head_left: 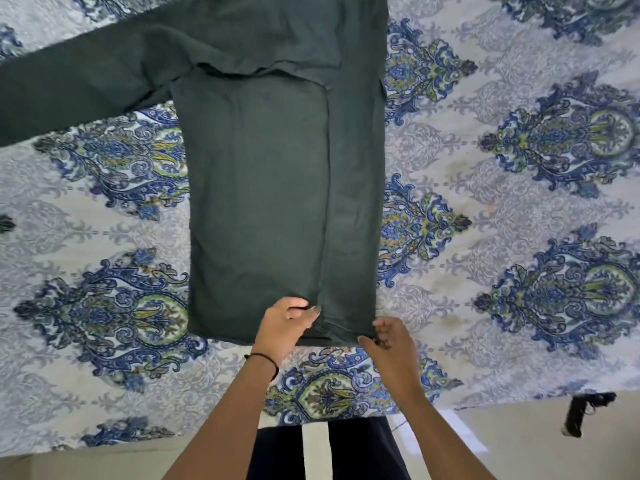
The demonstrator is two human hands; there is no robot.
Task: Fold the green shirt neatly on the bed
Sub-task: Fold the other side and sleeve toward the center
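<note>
The green shirt [256, 188] I'm folding is soft, matt knit cloth, faintly fuzzy, with a raised stitched seam. The bed [519, 188] wears thin printed cloth, matt and smooth. A thin black cord [266, 358] circles my left wrist. The floor [536, 445] looks hard, smooth and slightly glossy.

green shirt [263, 188]: collar end cut by top edge, 1 sleeve [69, 88] runs off left. right hand [388, 337] motion-blurred, grip unclear. dark floor object [585, 414] unidentifiable.
</note>
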